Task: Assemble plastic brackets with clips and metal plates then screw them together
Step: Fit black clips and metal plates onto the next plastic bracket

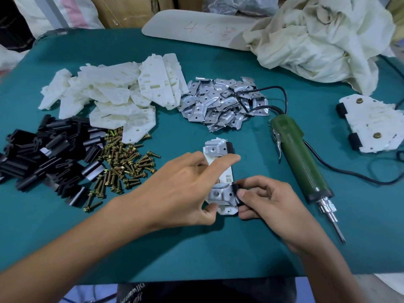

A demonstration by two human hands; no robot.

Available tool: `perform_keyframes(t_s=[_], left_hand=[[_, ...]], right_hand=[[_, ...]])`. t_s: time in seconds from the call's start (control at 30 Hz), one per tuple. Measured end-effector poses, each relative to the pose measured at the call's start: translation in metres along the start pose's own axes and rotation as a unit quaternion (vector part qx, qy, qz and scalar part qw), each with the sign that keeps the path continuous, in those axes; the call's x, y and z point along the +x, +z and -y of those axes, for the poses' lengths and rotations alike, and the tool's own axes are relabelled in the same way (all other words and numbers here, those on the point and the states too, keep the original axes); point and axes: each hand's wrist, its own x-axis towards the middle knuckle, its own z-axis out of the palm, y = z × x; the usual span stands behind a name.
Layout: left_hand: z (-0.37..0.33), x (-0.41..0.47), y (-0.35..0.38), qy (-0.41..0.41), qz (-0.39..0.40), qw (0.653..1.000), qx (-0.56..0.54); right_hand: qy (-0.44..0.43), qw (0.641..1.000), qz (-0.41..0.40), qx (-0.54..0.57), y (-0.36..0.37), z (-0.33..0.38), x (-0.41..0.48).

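Head view: bracket (227, 171) at middle of table (196, 248), both hands on it.
Gripped by left hand (181, 189), thumb at near end; right hand (269, 200) pinches black clip (236, 189) beside near plate (219, 194); far plate (215, 148) at other end. Leftward screws (122, 162), rightward screwdriver (301, 162); beyond, plate pile (218, 103).

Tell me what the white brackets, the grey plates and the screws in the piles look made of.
White brackets: matte moulded plastic, by their ribs and cut-outs. Grey plates: thin stamped sheet metal, dull silvery sheen, bent edges. Screws: metal, apparently brass-coloured plating, yellowish gloss.
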Motion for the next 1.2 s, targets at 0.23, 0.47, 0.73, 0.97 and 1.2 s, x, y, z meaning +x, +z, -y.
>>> perform_keyframes(t_s=[0.23, 0.47, 0.73, 0.97, 1.2], left_hand=[[-0.004, -0.002, -0.009, -0.018, -0.014, 0.999, -0.049], [-0.005, -0.004, -0.005, -0.052, -0.010, 0.991, -0.123], [0.000, -0.003, 0.000, -0.048, -0.031, 0.987, -0.151], [0.005, -0.010, 0.014, -0.068, -0.024, 0.980, -0.187], [0.002, -0.019, 0.029, -0.068, -0.072, 0.978, -0.181]], right_hand=[[-0.007, 1.000, 0.003, -0.013, 0.001, -0.002, 0.001], [-0.011, 0.999, -0.002, -0.040, 0.001, -0.003, 0.003], [-0.031, 0.997, 0.015, -0.063, 0.001, -0.003, 0.005], [-0.006, 1.000, 0.016, 0.014, -0.001, -0.001, 0.002], [-0.029, 0.999, 0.013, -0.042, 0.002, 0.000, 0.003]])
